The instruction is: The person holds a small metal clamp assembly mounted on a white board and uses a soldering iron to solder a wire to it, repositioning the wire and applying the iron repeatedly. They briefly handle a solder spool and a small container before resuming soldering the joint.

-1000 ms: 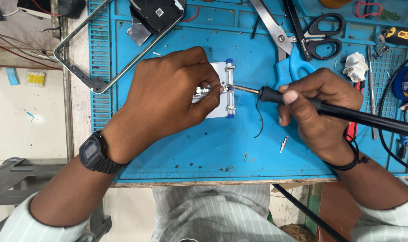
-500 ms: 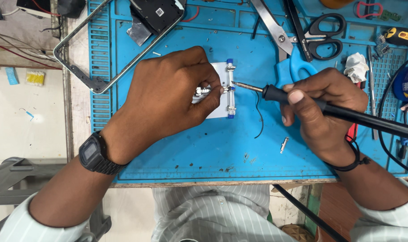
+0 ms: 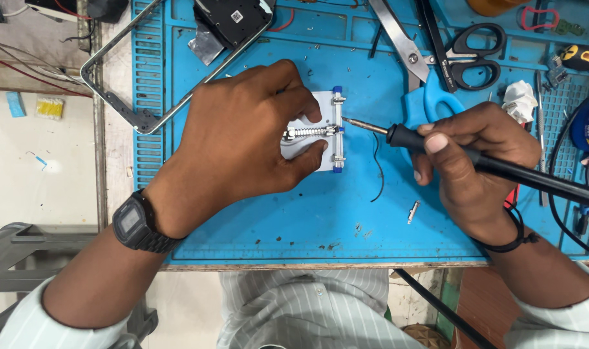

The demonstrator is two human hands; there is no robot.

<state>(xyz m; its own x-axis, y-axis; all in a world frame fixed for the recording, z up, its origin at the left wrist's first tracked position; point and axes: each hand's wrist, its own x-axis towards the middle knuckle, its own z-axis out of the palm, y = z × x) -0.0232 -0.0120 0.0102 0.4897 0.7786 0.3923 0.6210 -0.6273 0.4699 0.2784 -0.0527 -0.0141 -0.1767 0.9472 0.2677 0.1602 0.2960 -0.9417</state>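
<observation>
Two hands work mid-tabletop: left hand [image 3: 243,142] fingers press down the small clamp fixture [image 3: 320,139]. Right hand [image 3: 469,168] fingers pinch the soldering iron [image 3: 437,147] by its stiff, light-looking grip, clear of the tip

Repair workshop: blue work mat [image 3: 294,220], soldering iron [image 3: 475,161], scissors [image 3: 475,55].

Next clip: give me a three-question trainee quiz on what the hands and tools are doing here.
1. True or false: the left hand rests on the small white clamp fixture.
2. What does the right hand hold?
A. scissors
B. a soldering iron
C. tweezers
3. Fill in: the iron's tip points toward the fixture's ____ edge in the picture.

Key:
1. True.
2. B; the scissors lie untouched on the blue mat.
3. Right.
</observation>
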